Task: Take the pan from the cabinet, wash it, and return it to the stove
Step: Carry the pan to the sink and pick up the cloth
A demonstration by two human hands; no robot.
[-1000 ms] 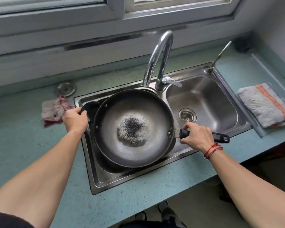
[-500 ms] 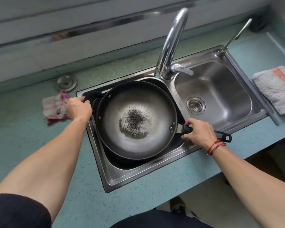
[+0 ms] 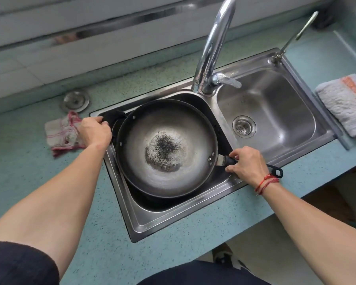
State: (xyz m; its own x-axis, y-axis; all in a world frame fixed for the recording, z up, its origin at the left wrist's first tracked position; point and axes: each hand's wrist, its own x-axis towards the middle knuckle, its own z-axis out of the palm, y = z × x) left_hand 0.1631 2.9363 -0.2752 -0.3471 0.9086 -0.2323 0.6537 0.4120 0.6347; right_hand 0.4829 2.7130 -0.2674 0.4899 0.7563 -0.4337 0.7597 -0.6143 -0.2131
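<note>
A dark round pan (image 3: 189, 132) with a worn, speckled patch at its centre sits in the left basin of the steel double sink (image 3: 169, 223). My right hand (image 3: 246, 164) is closed around the pan's long black handle (image 3: 275, 171), whose end sticks out past my wrist. My left hand (image 3: 95, 131) grips the small black helper handle (image 3: 115, 118) on the pan's far left side. The chrome tap (image 3: 212, 46) rises behind the pan, its spout out of frame at the top. No water is running.
The right basin (image 3: 275, 112) has a drain strainer (image 3: 244, 126). A red-checked rag (image 3: 60, 134) lies left of the sink, a metal drain plug (image 3: 74, 100) behind it. A folded towel (image 3: 345, 103) lies at the right. The counter's front edge runs below the sink.
The pan has sunk lower into the left basin, with both hands still on its handles. My view has tipped downward and moved closer to the sink.
</note>
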